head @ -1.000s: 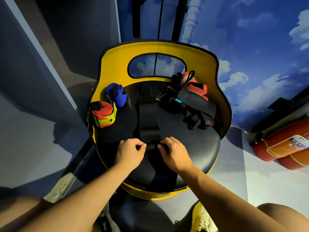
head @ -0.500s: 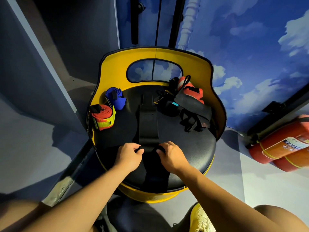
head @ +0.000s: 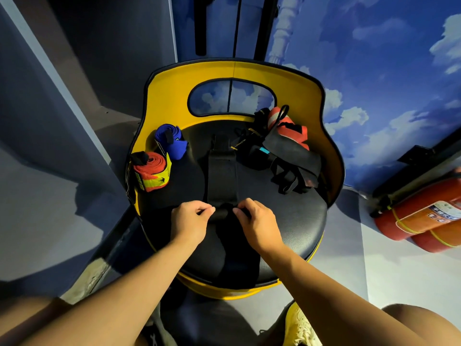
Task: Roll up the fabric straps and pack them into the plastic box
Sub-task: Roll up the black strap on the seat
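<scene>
A black fabric strap [head: 222, 171] lies flat along the middle of a black seat cushion [head: 294, 216], its near end wound into a small roll [head: 222, 213]. My left hand [head: 190, 222] pinches the roll's left end and my right hand [head: 258, 221] pinches its right end. A rolled red and yellow strap [head: 149, 172] and a rolled blue strap [head: 172, 141] sit at the seat's left. A tangle of black and red straps [head: 287, 148] lies at the back right. No plastic box is in view.
The seat has a yellow curved backrest [head: 234, 71] with an oval cut-out. Two red fire extinguishers [head: 421, 218] lie on the floor at the right. A grey wall panel stands at the left. My yellow shoe [head: 299, 328] shows below the seat.
Both hands have stayed on the roll at the strap's near end, working it slightly further up the strap. The view has shifted a little.
</scene>
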Demonstrator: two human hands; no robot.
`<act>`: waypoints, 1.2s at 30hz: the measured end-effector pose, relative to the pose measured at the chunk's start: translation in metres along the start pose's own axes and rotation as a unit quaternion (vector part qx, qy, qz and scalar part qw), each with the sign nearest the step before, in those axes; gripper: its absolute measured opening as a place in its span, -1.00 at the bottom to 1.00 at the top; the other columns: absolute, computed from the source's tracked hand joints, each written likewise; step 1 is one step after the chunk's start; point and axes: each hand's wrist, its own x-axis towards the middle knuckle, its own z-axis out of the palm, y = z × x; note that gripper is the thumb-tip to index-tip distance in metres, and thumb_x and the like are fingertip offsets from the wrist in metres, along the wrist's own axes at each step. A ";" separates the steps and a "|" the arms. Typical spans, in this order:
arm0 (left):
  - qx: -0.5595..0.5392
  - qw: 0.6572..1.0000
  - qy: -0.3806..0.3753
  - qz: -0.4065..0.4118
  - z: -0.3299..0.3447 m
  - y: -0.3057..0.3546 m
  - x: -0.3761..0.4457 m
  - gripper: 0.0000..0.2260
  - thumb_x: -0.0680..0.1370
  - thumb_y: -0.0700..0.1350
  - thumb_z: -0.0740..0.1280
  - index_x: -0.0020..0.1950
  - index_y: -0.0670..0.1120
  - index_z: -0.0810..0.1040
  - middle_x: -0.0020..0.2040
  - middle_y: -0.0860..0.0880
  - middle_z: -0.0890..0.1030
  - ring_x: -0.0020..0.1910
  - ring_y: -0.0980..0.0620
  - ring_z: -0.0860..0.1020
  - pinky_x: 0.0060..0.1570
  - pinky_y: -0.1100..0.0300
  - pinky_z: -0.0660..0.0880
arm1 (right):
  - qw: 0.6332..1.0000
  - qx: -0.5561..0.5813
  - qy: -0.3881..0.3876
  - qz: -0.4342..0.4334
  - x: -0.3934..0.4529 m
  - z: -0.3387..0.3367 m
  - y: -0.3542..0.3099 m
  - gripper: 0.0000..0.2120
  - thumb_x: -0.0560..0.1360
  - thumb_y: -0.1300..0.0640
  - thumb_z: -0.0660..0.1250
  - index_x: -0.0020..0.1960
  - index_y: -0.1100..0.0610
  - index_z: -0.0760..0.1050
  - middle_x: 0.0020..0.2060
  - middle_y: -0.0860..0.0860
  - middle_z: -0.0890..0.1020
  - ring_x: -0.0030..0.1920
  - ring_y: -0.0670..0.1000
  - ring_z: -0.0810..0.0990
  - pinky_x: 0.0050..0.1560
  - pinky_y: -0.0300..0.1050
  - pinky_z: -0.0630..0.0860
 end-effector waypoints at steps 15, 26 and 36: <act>0.135 0.977 -0.147 0.077 -0.008 -0.008 -0.014 -0.64 0.61 -0.08 0.37 0.40 -0.06 0.50 0.28 -0.03 0.50 0.22 -0.04 0.52 0.27 0.03 0.48 | 0.990 -0.048 -0.127 -0.024 -0.013 -0.015 0.001 -0.61 0.59 0.12 0.32 0.40 0.17 0.45 0.16 0.10 0.53 0.18 0.12 0.52 0.21 -0.08 0.47; 0.020 0.995 -0.072 -0.062 0.007 0.012 -0.002 -0.68 0.62 -0.11 0.34 0.38 -0.09 0.55 0.37 -0.07 0.53 0.34 -0.09 0.49 0.32 0.09 0.43 | 0.994 0.005 -0.073 0.085 0.008 -0.006 -0.010 -0.74 0.58 0.15 0.31 0.24 0.20 0.47 0.13 0.14 0.60 0.14 0.13 0.56 0.13 -0.04 0.49; -0.094 0.987 -0.083 -0.098 0.004 0.006 -0.005 -0.67 0.59 -0.16 0.40 0.36 0.02 0.58 0.37 -0.05 0.52 0.31 0.00 0.48 0.13 0.22 0.39 | 0.970 0.124 -0.082 0.195 0.011 -0.010 -0.009 -0.73 0.53 0.15 0.38 0.21 0.13 0.46 -0.02 0.04 0.64 -0.03 0.02 0.64 0.03 -0.10 0.59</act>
